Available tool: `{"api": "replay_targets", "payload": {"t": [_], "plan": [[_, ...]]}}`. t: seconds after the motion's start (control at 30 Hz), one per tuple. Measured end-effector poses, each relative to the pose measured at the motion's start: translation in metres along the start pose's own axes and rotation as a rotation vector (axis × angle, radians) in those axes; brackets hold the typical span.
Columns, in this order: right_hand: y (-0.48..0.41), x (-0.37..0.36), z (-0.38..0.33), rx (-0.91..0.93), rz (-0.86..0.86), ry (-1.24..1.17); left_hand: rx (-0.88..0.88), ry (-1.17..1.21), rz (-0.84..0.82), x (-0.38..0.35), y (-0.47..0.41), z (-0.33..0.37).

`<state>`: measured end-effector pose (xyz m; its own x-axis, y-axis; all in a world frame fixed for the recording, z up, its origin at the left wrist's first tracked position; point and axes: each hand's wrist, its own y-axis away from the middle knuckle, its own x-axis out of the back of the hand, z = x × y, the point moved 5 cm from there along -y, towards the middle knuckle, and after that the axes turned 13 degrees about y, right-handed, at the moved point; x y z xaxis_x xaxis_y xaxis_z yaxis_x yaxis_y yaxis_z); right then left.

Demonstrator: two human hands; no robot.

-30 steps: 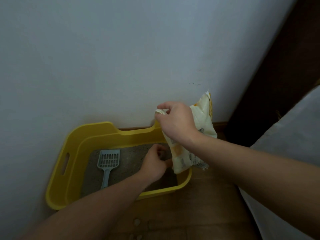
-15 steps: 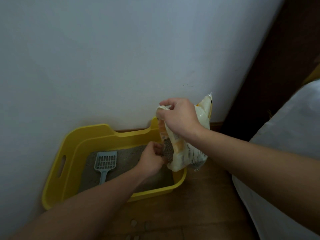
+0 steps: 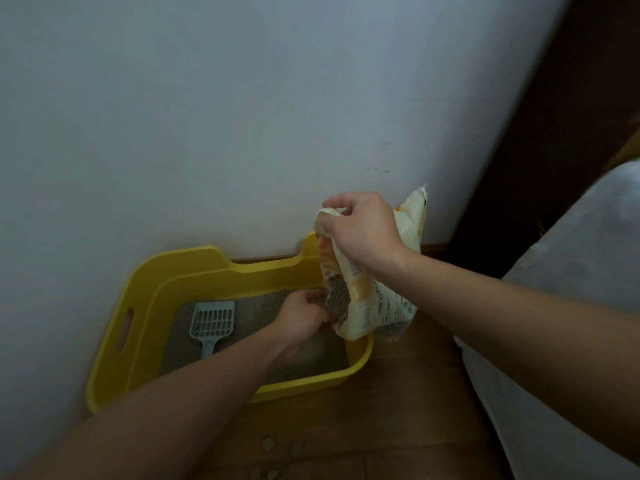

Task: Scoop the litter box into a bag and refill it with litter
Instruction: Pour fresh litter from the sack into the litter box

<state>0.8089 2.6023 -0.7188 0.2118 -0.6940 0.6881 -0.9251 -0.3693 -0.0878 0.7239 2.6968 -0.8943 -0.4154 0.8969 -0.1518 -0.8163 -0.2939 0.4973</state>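
A yellow litter box (image 3: 145, 292) stands on the floor against the wall, with grey litter (image 3: 263, 306) spread across its bottom. A pale blue slotted scoop (image 3: 212, 323) lies in the litter at the left. Over the box's right end hangs a white and orange litter bag (image 3: 377, 306), tilted with its opening facing left and dark granules showing inside. My right hand (image 3: 363, 230) grips the bag's top edge. My left hand (image 3: 304, 317) holds the lower lip of the bag's opening, just above the litter.
A pale wall (image 3: 242, 116) runs right behind the box. Wooden floor (image 3: 398, 410) lies in front, with a few small bits (image 3: 268, 443) scattered on it. A dark door frame (image 3: 540, 133) and white bedding (image 3: 571, 306) are on the right.
The bag has tipped further over the box and its mouth has opened, showing granules. My left hand moved up to the bag's opening and took hold of it.
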Motion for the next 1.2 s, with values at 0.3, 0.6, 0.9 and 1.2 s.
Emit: {"api": "replay_targets", "payload": {"t": [0.3, 0.6, 0.9, 1.2], "plan": [[-0.002, 0.002, 0.001, -0.004, 0.004, -0.007, 0.078, -0.033, -0.077, -0.006, 0.001, 0.004], [-0.004, 0.008, 0.006, -0.001, 0.030, -0.021, 0.116, -0.044, -0.060, -0.010, 0.003, 0.012], [-0.003, 0.010, 0.005, -0.003, 0.026, -0.029, 0.139, -0.043, -0.089, -0.011, 0.007, 0.017], [-0.003, 0.024, 0.008, 0.002, 0.049, -0.006, 0.178, 0.199, -0.181, -0.019, 0.016, 0.028]]}}
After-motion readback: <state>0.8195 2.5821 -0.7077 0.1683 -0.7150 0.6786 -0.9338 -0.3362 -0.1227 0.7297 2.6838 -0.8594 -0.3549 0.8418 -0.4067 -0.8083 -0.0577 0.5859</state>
